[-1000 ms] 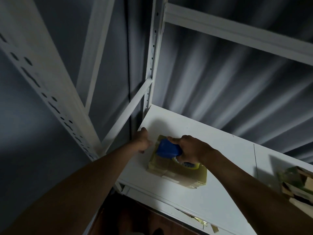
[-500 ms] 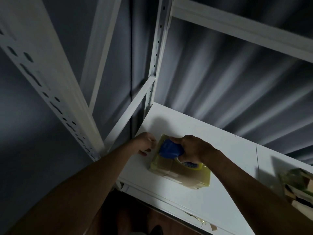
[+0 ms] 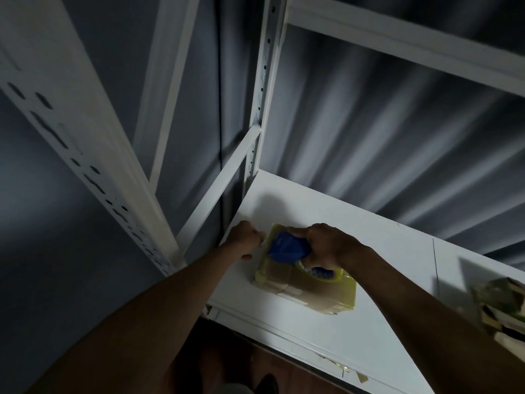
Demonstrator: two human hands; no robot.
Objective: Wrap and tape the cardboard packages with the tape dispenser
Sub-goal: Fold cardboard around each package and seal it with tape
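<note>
Plainly, largest first:
Shelf: the white shelf (image 3: 383,251) is carrying the work, giving a firm flat base to press tape against.
Scrap pile: a heap of cardboard offcuts (image 3: 500,305) is lying at the shelf's right edge, well apart from the job.
Box: the cardboard box (image 3: 318,291) is lying flat near the shelf's left front corner, close enough for both arms; much of it is already shining with yellowish tape.
Tape dispenser: the blue tape dispenser (image 3: 287,248) is resting on the box's far left end, seemingly so tape can run over that edge.
Right hand: the right hand (image 3: 326,245) is clenching round the dispenser, pressing it down.
Left hand: the left hand (image 3: 245,240) is sitting at the box's left end with fingers curled, probably steadying it; whether it is pinching tape I cannot tell.
</note>
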